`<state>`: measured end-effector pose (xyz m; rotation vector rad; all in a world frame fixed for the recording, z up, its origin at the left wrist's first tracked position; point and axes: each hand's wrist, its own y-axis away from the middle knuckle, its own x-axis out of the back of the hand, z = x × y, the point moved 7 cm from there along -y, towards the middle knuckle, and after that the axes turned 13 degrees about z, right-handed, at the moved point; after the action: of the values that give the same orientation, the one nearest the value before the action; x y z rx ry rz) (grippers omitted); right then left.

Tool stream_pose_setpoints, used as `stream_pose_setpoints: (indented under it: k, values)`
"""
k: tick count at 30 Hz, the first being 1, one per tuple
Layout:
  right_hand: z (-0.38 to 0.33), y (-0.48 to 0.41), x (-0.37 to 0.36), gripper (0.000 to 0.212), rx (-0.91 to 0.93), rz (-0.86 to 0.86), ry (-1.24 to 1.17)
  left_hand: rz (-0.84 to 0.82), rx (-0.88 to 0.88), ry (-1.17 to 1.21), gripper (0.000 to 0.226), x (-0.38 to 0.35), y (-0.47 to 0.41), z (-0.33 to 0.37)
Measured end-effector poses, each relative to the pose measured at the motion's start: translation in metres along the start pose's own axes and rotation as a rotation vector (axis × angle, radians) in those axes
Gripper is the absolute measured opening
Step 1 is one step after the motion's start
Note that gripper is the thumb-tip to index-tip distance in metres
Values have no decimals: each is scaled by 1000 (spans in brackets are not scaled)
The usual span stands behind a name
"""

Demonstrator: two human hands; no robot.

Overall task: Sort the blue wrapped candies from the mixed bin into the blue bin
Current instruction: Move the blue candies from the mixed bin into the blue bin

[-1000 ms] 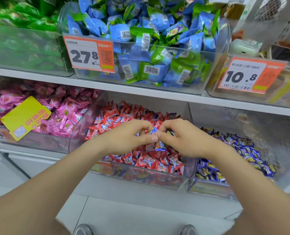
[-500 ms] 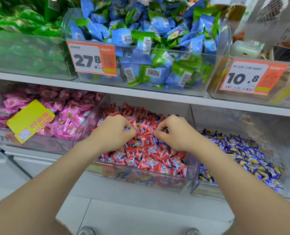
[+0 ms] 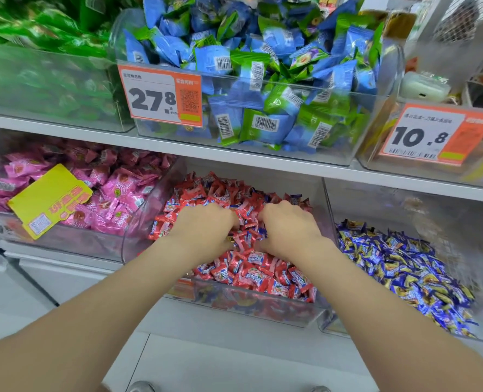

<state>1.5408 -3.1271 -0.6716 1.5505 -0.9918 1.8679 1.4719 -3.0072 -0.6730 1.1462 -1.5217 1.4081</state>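
Head view: left hand [image 3: 206, 230] and right hand [image 3: 288, 230] are buried in the mixed bin [image 3: 248, 305].
Fingers curl down into red candies [image 3: 251, 267] near the lower shelf's front edge; I cannot tell what they pinch. Blue wrapped candies [image 3: 295, 197] show further back, and the blue bin [image 3: 446, 222] stands just right.

Mixed bin [image 3: 248, 305]: clear plastic walls are showing smooth and glossy;
Blue bin [image 3: 460, 222]: clear plastic is glaring likewise;
Blue wrapped candies [image 3: 404, 267]: film wrappers are shining, crinkled;
Price tag [image 3: 155, 94]: card is appearing matt
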Motion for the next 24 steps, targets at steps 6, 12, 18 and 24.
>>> stream_pose_setpoints:
  k: [6,12,18,24]
  values:
    - [4,1,0,35,25,31,-30,5,-119,-11,25,-7,-2,10]
    - [35,1,10,36,-103,61,-358,79,4,159,27,13,0,-4]
    - [22,13,24,42,-76,10,-578,77,206,323,29,28,2,-32]
    - [4,5,20,10,-18,29,-537,198,303,212,53,28,-2,-45]
